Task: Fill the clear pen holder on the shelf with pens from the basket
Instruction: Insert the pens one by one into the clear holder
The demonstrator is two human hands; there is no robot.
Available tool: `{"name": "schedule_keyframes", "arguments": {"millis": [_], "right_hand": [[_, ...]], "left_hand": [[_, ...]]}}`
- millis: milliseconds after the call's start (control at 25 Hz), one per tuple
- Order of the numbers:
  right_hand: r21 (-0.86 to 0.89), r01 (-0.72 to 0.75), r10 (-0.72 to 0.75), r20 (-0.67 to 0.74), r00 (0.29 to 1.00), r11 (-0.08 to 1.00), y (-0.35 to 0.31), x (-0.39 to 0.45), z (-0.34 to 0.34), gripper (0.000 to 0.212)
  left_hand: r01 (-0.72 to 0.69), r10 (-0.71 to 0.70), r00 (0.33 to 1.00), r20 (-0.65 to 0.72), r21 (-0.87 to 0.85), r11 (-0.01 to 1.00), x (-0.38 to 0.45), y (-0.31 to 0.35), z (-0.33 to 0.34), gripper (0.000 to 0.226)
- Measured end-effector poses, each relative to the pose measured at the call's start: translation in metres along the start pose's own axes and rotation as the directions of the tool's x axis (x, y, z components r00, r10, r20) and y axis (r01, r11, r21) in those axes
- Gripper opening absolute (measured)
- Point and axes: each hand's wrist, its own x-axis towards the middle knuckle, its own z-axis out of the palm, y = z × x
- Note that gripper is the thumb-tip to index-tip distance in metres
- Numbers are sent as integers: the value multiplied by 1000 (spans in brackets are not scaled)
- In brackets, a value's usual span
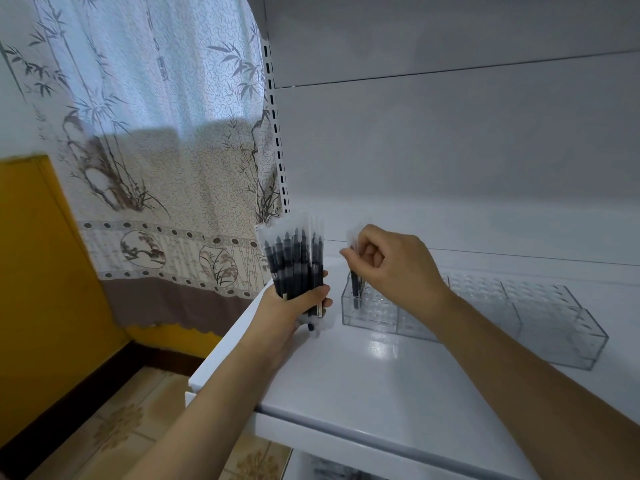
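Observation:
A clear pen holder (540,317) with rows of round slots lies on the white shelf (363,382), right of centre. My left hand (294,306) grips an upright bundle of dark pens (298,265) in clear sleeves, just left of the holder. My right hand (391,261) pinches the top of a single dark pen (355,289) that stands in a slot at the holder's left end. The basket is not in view.
A bamboo-print curtain (156,150) hangs to the left over a yellow wall (45,271). The shelf's slotted upright (277,133) and white back panel (450,143) stand behind. Tiled floor (114,427) lies below the shelf's left edge.

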Motion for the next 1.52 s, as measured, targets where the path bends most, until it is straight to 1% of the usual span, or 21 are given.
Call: {"name": "schedule_keyframes", "arguments": {"millis": [120,240,280,320,400,480,560,640,720,840,880,960,1040,1080,1160,1240,1280,1320,1400,1440,1520], "right_hand": [[-40,-15,15,-17,1000,999,9,3,-2,32],[-115,13,-3,82,997,993,14,1,-3,37],[-135,15,-4,83,997,991,13,0,-4,41],[-142,8,-2,47,999,990,10,0,-6,44],[-90,-2,-5,-83,997,996,5,1,-11,46],[-46,54,-60,-125,990,997,-2,3,-12,42],[-81,123,-128,-57,990,989,-9,2,-9,44],[-84,143,-144,-11,989,986,-14,1,-4,38],[2,86,-86,-13,996,996,-16,3,-3,25],[258,-54,55,3,998,965,-19,5,-6,21],[261,-59,54,27,998,964,-20,5,-7,23],[127,-34,24,81,996,991,-23,4,-6,31],[16,-40,38,86,996,999,-23,5,-5,37],[3,-48,47,74,996,999,-22,6,-6,38],[51,-63,60,61,996,997,-22,7,-6,34],[174,-85,73,74,995,981,-25,5,-6,25],[253,-96,80,72,994,963,-28,4,-7,22],[342,-107,97,46,994,934,-30,3,-8,20],[496,-127,205,-105,973,859,-28,5,-12,22],[524,-128,278,-219,935,842,-23,7,-14,24],[461,-138,352,-419,837,877,-5,11,-19,27]], "left_hand": [[-11,12,1000,-26,43,999,-2,2,1,35],[-17,21,999,-45,90,996,-3,2,0,32],[-21,24,999,-34,93,995,-3,2,-1,29],[-23,25,999,-24,92,995,-4,3,-2,27],[-30,31,999,-16,86,996,-7,5,-1,34],[-39,39,999,3,73,997,-9,8,2,39],[-48,46,998,33,62,997,-11,9,5,43],[-60,57,996,63,42,997,-12,8,7,48],[-49,48,996,74,16,999,-13,8,8,51],[-39,38,996,84,14,999,-12,6,9,57],[-41,40,995,90,15,999,-11,6,8,56],[-51,51,993,103,1,999,-10,5,6,53],[-48,49,993,106,-13,999,-10,5,6,53],[-51,52,993,110,-16,999,-10,5,5,53],[-57,58,991,119,-15,998,-9,4,6,49],[-64,67,989,131,-25,998,-9,3,6,49],[-64,67,988,136,-28,998,-9,2,6,53],[-56,59,989,139,-27,998,-8,1,4,57],[-35,38,992,117,-25,999,-7,0,3,47],[-26,29,994,109,-26,999,-7,-1,2,40],[-13,15,994,109,-16,1000,-7,-1,3,35]]}}
